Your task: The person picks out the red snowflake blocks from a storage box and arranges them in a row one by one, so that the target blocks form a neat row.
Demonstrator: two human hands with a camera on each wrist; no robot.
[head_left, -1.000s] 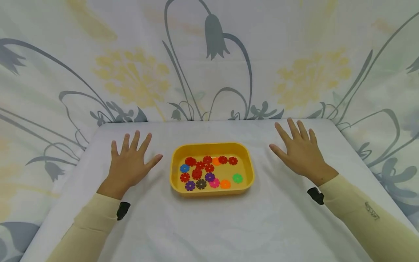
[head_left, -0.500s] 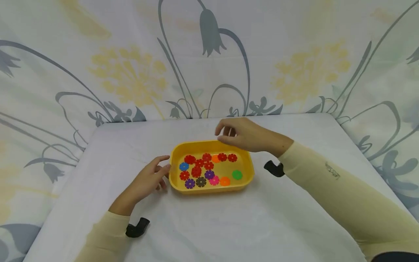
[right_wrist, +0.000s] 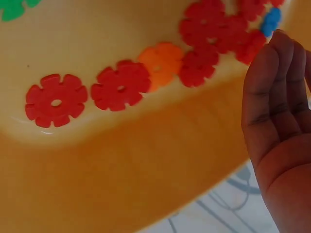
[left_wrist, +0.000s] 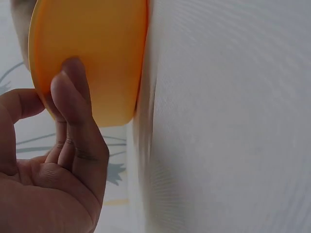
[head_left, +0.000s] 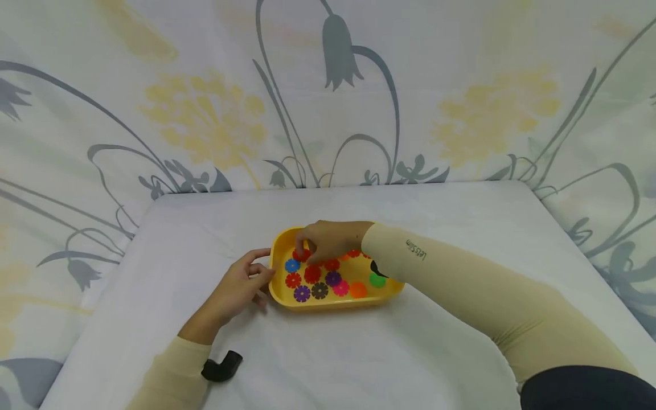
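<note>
A yellow tray (head_left: 338, 305) with notched, flower-shaped plastic discs inside sits mid-table. My left hand (head_left: 237, 291) grips its left rim; in the left wrist view, fingertips lie against the tray's outer wall (left_wrist: 109, 43). Reaching across the tray from the right, my right hand (head_left: 333, 239) bends its fingers down at the back left corner. Thumb and forefinger are apart around red discs (head_left: 302, 256) there. The right wrist view shows its fingertips (right_wrist: 267, 63) right at a red disc (right_wrist: 250, 47), near a blue disc (right_wrist: 271, 22); the thumb is hidden in that view.
Purple (head_left: 302, 294), dark grey (head_left: 320, 291), pink (head_left: 340, 288), orange (head_left: 357, 290) and green (head_left: 377, 279) discs lie along the front and right. My right sleeve (head_left: 441, 267) covers the tray's back right. Flowered cloth (head_left: 328, 114) hangs behind the white table (head_left: 328, 364).
Both hands, earlier spread beside the tray, have come in. The left has taken hold of the left rim; the right has moved left over the tray and down to the red discs.
</note>
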